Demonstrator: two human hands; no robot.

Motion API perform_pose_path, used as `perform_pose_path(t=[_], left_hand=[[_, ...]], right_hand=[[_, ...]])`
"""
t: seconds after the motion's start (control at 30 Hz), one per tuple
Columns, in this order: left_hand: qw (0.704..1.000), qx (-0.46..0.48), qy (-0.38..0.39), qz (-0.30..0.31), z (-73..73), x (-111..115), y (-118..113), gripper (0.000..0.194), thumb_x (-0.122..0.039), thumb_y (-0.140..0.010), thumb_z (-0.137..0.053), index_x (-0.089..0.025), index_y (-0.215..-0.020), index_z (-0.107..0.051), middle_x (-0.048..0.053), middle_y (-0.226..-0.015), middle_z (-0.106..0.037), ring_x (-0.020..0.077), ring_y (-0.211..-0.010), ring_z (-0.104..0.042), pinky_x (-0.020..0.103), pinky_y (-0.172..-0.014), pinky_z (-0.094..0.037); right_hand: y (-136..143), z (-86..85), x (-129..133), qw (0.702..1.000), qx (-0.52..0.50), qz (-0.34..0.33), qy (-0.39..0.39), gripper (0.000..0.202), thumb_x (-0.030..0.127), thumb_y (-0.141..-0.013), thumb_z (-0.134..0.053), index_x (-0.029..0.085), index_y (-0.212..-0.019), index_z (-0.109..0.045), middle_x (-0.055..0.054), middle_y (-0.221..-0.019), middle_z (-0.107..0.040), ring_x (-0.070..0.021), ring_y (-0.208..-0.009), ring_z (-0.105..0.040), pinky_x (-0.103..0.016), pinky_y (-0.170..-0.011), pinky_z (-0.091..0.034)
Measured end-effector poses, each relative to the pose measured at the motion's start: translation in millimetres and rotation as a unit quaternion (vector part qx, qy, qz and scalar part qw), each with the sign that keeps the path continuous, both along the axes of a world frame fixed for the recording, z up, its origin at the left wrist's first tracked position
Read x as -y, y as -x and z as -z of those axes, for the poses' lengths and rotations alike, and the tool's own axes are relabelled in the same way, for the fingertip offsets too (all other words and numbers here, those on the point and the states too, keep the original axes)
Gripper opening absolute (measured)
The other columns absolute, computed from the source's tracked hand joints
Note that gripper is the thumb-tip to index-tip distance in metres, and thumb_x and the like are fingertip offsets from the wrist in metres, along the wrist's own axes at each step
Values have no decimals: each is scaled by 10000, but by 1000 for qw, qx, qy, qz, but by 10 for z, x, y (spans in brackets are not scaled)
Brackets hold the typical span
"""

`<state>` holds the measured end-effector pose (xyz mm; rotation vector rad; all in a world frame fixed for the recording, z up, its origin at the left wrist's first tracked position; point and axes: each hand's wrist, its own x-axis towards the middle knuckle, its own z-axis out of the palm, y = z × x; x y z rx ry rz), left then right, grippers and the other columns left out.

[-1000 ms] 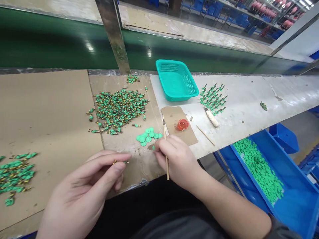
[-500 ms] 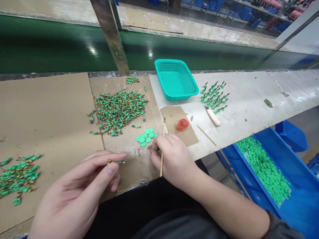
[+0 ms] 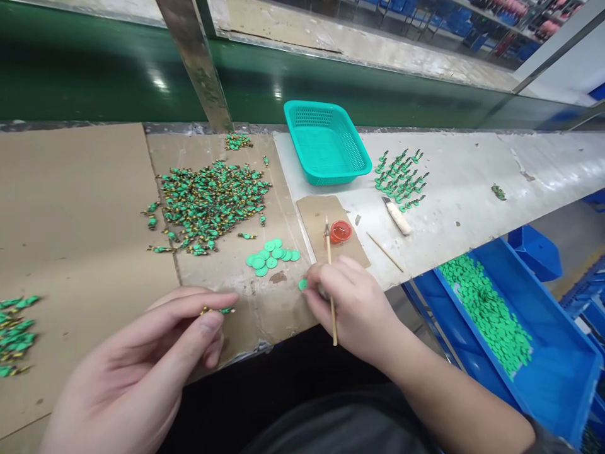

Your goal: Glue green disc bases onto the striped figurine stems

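Between thumb and index finger, my left hand (image 3: 161,353) pinches a small green and yellow figure (image 3: 218,310). My right hand (image 3: 347,302) is closed around a thin wooden brush (image 3: 330,271), its tip pointing up beside a small red pot (image 3: 340,232) on a cardboard piece (image 3: 314,217). A green disc (image 3: 303,285) shows at the right fingertips; whether they grip it or it lies on the table is hard to tell. Several loose green discs (image 3: 271,252) lie to the left of the right hand. Behind them is a large heap of figures (image 3: 212,202).
A teal basket (image 3: 326,151) sits at the back. To its right are standing figures on green bases (image 3: 401,180), a knife (image 3: 397,216) and a thin stick (image 3: 385,251). A blue bin (image 3: 553,353) with green discs is below the table's right edge.
My right hand has moved right, away from the loose discs, with the brush more upright and its tip nearer the red pot. A green disc now shows at its fingertips. The view has shifted slightly.
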<state>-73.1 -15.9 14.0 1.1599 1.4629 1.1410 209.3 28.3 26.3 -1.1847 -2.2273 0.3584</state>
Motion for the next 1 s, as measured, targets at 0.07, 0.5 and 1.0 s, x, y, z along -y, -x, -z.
perform_pose_path(t=[0.07, 0.5, 1.0], left_hand=[[1000, 2, -1, -3, 8, -11, -23, 218, -589, -984, -929, -401, -1094, -944, 28, -993, -718, 156, -658, -653, 292, -549, -549], [995, 50, 80, 13, -60, -157, -153, 510, -753, -912, -949, -288, -1119, -947, 40, -753, -690, 177, -636, -648, 265, -556, -546], [997, 49, 50, -38, -85, -154, -222, 472, -659, -830, -1056, -336, -1148, -923, 27, -917, -804, 175, -753, -785, 215, -673, -712]], right_hand=[[38, 43, -19, 1000, 13, -14, -4, 245, 143, -1185, -578, 257, -973, -623, -26, -860, -718, -219, -802, -622, -369, -751, -535], [-350, -181, 87, 974, -171, -63, 135, 777, 72, -1191, -493, 381, -1892, -358, -88, -1739, -737, -269, -1496, -796, -508, -1263, -692], [-540, -121, 27, 952, -291, 18, 97, 533, 137, -1247, -509, 374, -1697, -665, -65, -1561, -841, -221, -1289, -837, -444, -1147, -727]])
